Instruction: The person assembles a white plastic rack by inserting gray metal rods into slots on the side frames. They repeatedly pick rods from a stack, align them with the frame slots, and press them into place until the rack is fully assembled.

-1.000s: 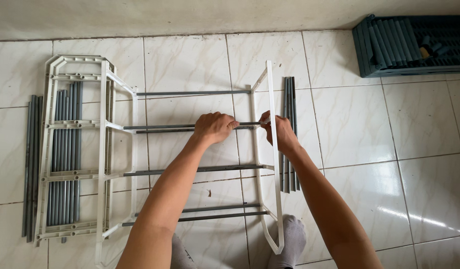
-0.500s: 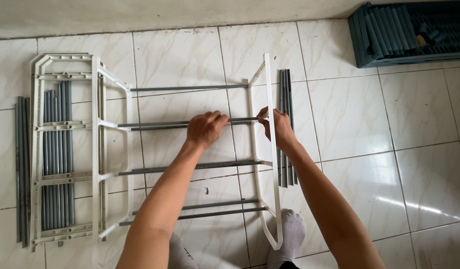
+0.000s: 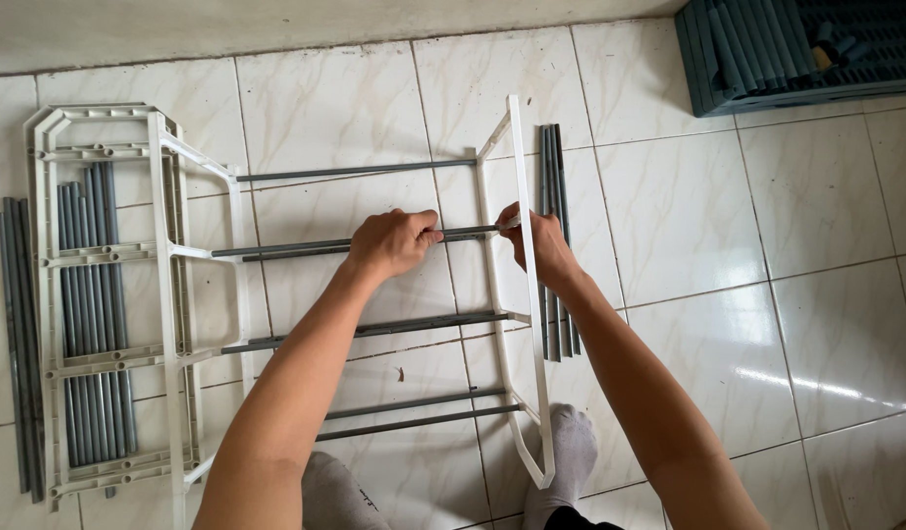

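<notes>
A half-built rack stands on the tiled floor: a white plastic side frame on the left (image 3: 164,294), another white side frame on the right (image 3: 528,294), with grey metal rods spanning between them. My left hand (image 3: 392,241) is closed around the second grey rod (image 3: 276,247) near its right end. My right hand (image 3: 533,239) grips the right side frame where that rod meets it. My two feet in grey socks (image 3: 561,461) rest under the rack's near end.
A second white frame (image 3: 51,294) lies flat at the left with several grey rods (image 3: 90,324) on it and more rods beside it. Loose rods (image 3: 553,177) lie right of the rack. A dark blue-grey crate (image 3: 797,49) sits top right. A wall base runs along the top.
The view has shifted slightly; both hands stay at the second rod and the right frame, with the left hand a little closer to the frame.
</notes>
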